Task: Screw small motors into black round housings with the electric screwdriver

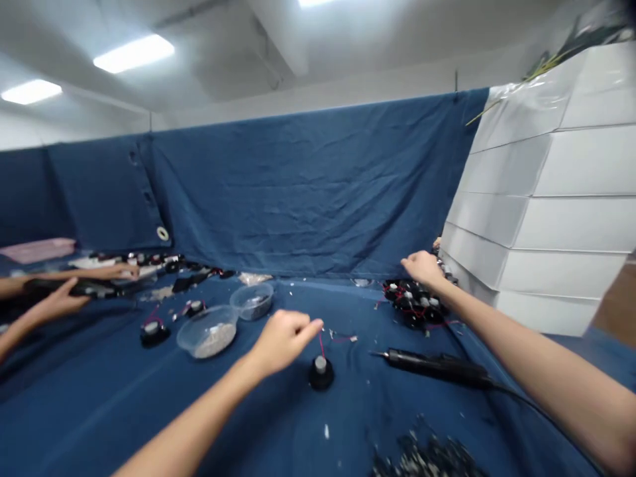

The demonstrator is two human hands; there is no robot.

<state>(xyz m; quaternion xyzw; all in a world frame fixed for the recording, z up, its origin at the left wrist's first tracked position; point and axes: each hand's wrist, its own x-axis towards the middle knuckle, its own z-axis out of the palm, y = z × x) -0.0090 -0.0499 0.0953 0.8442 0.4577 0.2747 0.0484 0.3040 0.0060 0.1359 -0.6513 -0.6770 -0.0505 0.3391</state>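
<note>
My left hand (284, 339) is closed, thumb towards the right, just above the blue cloth. Close to its thumb tip rises the red wire of a small round black speaker (320, 374) with a silver magnet on top. Whether those fingers pinch anything is hidden. Farther right, my right hand (423, 266) hangs with curled fingers over a pile of similar black speakers (415, 305) with red wires. What it holds, if anything, cannot be made out. Below the pile lies a black electric screwdriver (437, 366), its bit pointing left and its cord running right.
Left of my hand stand two clear plastic bowls (186, 338) (252, 301) with small parts. Loose dark screws (427, 458) lie at the front. White boxes (571, 218) are stacked at right. At left, a co-worker's hands (62, 301) hold a dark tool. A blue curtain (308, 192) hangs behind.
</note>
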